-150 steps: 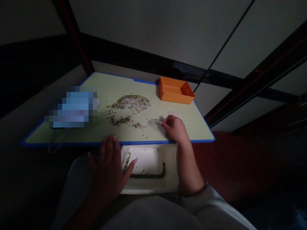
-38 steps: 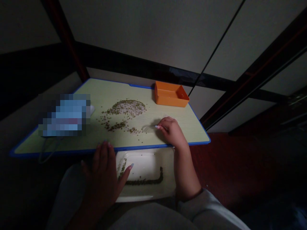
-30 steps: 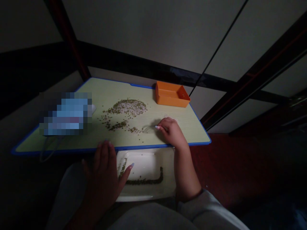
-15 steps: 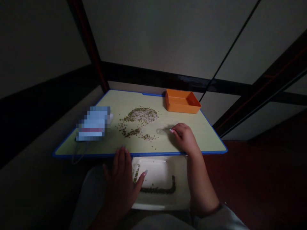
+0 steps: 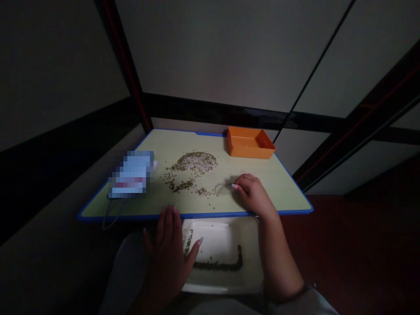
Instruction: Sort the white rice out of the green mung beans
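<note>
Bent fingers of my right hand (image 5: 252, 191) pinch a thin, pale, curved tool (image 5: 222, 187), whose looped end is close above the tabletop; its exact kind is unclear. Left of it lies a pile of small green beans mixed with pale grains (image 5: 197, 162), with a looser scatter of green beans (image 5: 184, 185) in front. My left hand (image 5: 171, 249) is open, fingertips at the table's front edge and thumb over the white tray (image 5: 226, 286). Green beans (image 5: 219, 266) line the tray's near and side edges.
An orange open box (image 5: 251, 151) stands at the back right of the pale, blue-edged table (image 5: 262, 205). On the left is a blurred-out blue-white item (image 5: 131, 175) with a cable (image 5: 110, 214) hanging over the edge. Walls (image 5: 210, 57) rise behind.
The whole view has shifted slightly, so everything sits a little lower in it. Both hands keep nearly the same pose, and the right still pinches the looped tool.
</note>
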### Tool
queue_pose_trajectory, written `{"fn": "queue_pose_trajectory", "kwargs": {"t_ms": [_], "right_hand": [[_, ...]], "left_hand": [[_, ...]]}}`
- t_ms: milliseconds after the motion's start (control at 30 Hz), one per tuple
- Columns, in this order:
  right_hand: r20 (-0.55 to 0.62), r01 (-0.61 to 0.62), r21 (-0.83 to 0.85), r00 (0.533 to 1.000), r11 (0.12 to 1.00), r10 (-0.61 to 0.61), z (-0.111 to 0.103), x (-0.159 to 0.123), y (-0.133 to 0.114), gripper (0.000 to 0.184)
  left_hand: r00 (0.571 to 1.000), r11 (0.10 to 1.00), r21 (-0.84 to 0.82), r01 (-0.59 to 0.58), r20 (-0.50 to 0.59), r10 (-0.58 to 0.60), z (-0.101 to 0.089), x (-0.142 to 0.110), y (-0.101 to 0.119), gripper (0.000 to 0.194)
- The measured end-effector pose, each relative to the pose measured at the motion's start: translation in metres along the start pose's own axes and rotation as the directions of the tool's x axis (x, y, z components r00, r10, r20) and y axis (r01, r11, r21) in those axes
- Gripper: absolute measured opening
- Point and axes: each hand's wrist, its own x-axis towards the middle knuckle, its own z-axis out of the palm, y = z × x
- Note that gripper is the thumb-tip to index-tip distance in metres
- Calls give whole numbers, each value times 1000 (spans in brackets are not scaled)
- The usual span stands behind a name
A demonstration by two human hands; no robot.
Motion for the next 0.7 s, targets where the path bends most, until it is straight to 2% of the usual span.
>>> {"fn": "queue_pose_trajectory", "kwargs": {"t_ms": [167, 533, 700], "right_hand": [[2, 20, -4, 1000, 1000, -20, 1, 1, -1, 18], [-5, 45, 34, 999, 998, -45, 3, 2, 0, 15], [-15, 24, -7, 1000, 1000, -24, 4, 3, -1, 16]], "left_hand": [[999, 1000, -2, 1, -36, -1, 1, 0, 1, 79], [1000, 1000, -12, 5, -15, -5, -1, 2, 2, 80], [1000, 1000, -7, 11, -10, -11, -2, 2, 3, 80]]}}
